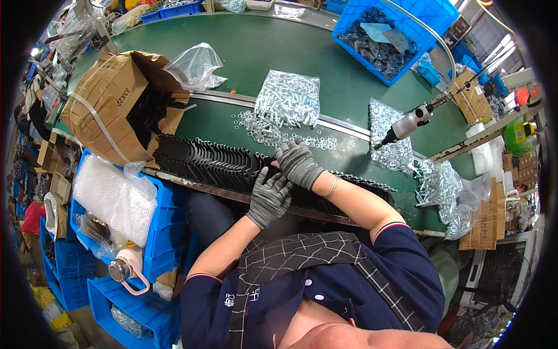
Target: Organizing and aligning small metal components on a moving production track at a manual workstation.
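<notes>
Grey striped gloves cover both hands, which work close together over a long row of black parts (pixel 212 158). This row stands at the near edge of the green tabletop (pixel 226 55); it passes under the two grips and extends to the left and to the right of them. The right grip (pixel 299 166) is a little farther from the body, with its fingers curled down at the row. The left grip (pixel 269 198) is just beside it, lower and to the left, and its fingers are bent toward the parts. Whether either grip pinches a piece, I cannot tell, because the fingertips are partly hidden.

Just beyond the right grip, many small metal washers (pixel 261 129) lie in a loose heap, and behind them is a clear bag of bolts (pixel 289 96). To the right of the grips, a power tool (pixel 410 123) hangs tilted, in front of another clear bag (pixel 381 116) with small metal pieces. Well to the left of the grips, an open cardboard box (pixel 103 107) lies tipped, with black pieces inside.
</notes>
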Demonstrator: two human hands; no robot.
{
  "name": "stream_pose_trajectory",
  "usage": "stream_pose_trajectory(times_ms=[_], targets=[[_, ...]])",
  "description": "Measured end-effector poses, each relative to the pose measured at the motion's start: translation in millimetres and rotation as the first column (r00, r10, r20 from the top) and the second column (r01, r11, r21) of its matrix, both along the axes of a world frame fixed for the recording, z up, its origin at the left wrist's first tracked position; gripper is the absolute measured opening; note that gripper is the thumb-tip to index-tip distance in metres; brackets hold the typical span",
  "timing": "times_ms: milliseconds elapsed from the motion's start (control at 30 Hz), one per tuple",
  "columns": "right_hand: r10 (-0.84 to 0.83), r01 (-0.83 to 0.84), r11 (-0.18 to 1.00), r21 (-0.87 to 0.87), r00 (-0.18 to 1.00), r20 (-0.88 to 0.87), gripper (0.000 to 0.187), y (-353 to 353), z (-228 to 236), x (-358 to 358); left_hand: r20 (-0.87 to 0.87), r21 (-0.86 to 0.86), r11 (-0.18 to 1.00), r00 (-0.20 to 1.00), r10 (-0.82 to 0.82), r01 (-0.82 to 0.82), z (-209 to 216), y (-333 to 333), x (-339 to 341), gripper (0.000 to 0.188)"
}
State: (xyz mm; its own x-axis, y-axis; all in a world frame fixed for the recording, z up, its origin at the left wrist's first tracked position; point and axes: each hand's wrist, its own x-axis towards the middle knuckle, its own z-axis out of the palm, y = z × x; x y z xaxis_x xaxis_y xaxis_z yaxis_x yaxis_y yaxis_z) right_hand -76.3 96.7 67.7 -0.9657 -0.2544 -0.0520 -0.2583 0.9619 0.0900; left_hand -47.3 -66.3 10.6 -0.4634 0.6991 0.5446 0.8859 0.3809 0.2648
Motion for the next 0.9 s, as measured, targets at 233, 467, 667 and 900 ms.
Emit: stream_pose_trajectory(times_ms=[233, 467, 667, 900], targets=[[0.001, -0.002, 1.0, -0.007, 0.996, -0.084, 0.038, -1.3, -4.2, -1.8, 0.014, -0.022, 1.0, 1.0, -0.007, 0.007, -0.6, 0.1, -0.8, 0.042], [0.026, -0.025, 1.0, 0.007, 0.997, -0.07, 0.036, 0.9, -7.5, 1.3, 0.006, -0.013, 1.0, 1.0, -0.007, 0.007, 0.7, -2.8, 0.7, 0.042], [-0.049, 0.049, 0.999, 0.009, 0.999, -0.001, 0.037, -2.3, 3.4, 1.9, 0.022, -0.042, 0.999, 1.0, -0.008, 0.009, 1.2, -0.4, 0.0, 0.041], [-0.027, 0.023, 0.999, -0.048, 0.996, -0.081, 0.038, -8.2, -7.8, 0.9, -0.031, -0.004, 1.0, 0.999, -0.016, 0.016, -10.9, -1.8, 0.6, 0.04]])
